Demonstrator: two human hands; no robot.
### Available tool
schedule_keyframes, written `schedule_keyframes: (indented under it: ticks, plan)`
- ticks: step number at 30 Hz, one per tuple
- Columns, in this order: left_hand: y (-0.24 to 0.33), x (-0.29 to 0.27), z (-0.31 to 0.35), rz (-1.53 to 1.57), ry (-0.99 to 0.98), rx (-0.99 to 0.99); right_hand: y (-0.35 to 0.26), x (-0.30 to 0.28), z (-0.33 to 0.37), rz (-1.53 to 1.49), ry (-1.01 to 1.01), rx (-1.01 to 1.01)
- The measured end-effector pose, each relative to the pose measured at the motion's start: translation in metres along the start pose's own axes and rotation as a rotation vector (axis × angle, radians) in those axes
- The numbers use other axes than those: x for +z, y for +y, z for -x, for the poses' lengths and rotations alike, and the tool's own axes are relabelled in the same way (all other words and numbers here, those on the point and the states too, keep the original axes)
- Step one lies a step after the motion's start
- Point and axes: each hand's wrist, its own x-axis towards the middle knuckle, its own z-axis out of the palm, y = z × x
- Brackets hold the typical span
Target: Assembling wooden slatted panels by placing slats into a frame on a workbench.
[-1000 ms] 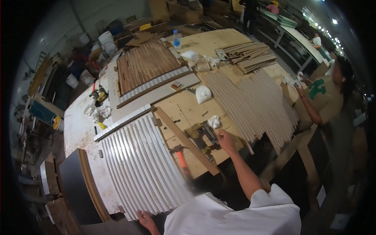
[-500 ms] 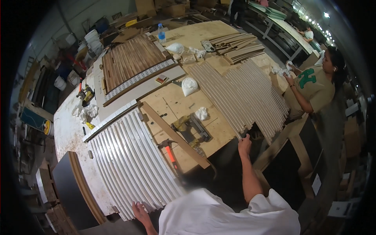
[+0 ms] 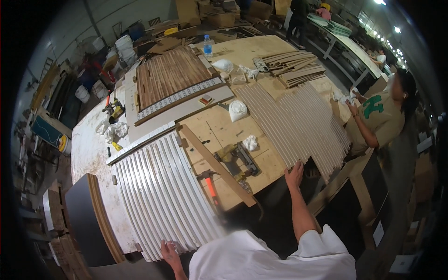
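Observation:
My left hand [image 3: 170, 253] is at the near ends of a row of white slats [image 3: 161, 186], its fingers spread and lightly at the slat edge; nothing shows in its grip. My right hand [image 3: 294, 175] reaches to the near edge of a row of beige slats [image 3: 284, 123], fingers stretched out against the slat ends. Those ends are uneven, with a notch just right of my hand. Between the two rows lie a long wooden strip [image 3: 214, 163], a claw hammer with an orange handle [image 3: 211, 188] and a yellow-and-black nail gun [image 3: 238, 161].
A co-worker [image 3: 378, 109] at the right handles crumpled white material [image 3: 342, 97]. Brown wooden slats [image 3: 172, 77] and loose strips [image 3: 296, 67] lie at the far side. A water bottle [image 3: 207, 46], white bags [image 3: 238, 110] and a dark panel [image 3: 88, 219] stand around.
The whole view has shifted, so things sit further right and lower. My right hand's fingers have opened out along the beige slat ends. My left hand stays by the white slats.

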Motion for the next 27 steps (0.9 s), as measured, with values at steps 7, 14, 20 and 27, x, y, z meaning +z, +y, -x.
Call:
schedule_keyframes:
  ticks: [7,14,20,27]
  plan:
    - [0.006,-0.001,-0.001,0.049,-0.018,0.005,0.017,0.015,-0.026,-0.035,-0.068,-0.022]
    - [0.001,-0.003,0.004,0.065,-0.016,-0.019,0.004,0.012,-0.022,-0.240,-0.112,0.108]
    - [-0.005,0.004,0.004,0.040,0.001,-0.028,-0.004,0.010,-0.002,-0.155,-0.174,0.081]
    - [0.008,0.006,0.006,0.114,-0.006,-0.121,-0.010,0.001,-0.007,0.044,-0.235,-0.055]
